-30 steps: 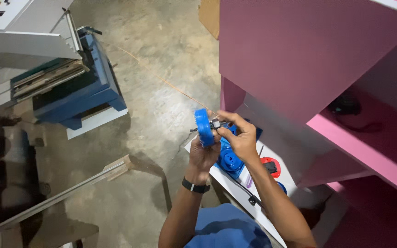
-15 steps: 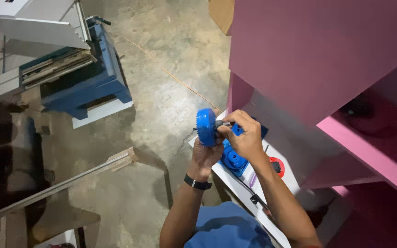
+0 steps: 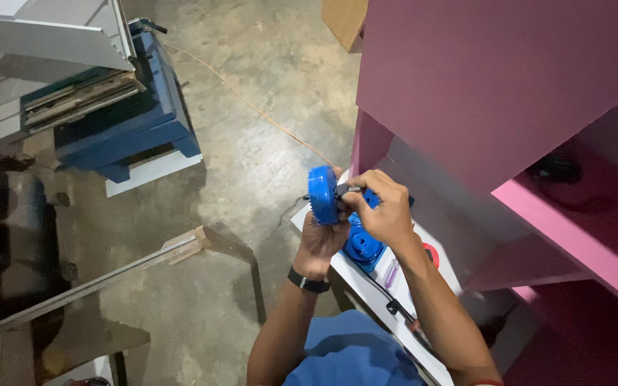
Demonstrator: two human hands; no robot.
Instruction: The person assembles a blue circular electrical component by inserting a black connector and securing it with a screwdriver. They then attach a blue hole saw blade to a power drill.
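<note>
— Hands first: what has each one got?

— Left hand (image 3: 321,241) is closed from below around a blue hole saw (image 3: 322,195), a toothed cup held up in the air over the near end of a white board (image 3: 366,286). Right hand (image 3: 383,211) is curled at the cup's back, fingertips pinched on a small dark metal shank (image 3: 350,189) that sticks out there. Whether it is a bit or a key I cannot tell.

— And beneath them?

— More blue hole saw cups (image 3: 363,243) lie on the white board, with a red-rimmed round piece (image 3: 430,254) and a thin purple pen-like thing (image 3: 390,273) near its right edge. Beside the board rises a pink cabinet (image 3: 495,93); off at the far left corner of the concrete floor (image 3: 252,107) stands a blue table saw (image 3: 119,118).

— Where might it go wrong?

— My guess: the teeth. The left palm sits just under that serrated rim, so a slip while twisting could rake the skin. The shank is small, too; a loose pinch could drop it among the parts or onto the floor.
</note>
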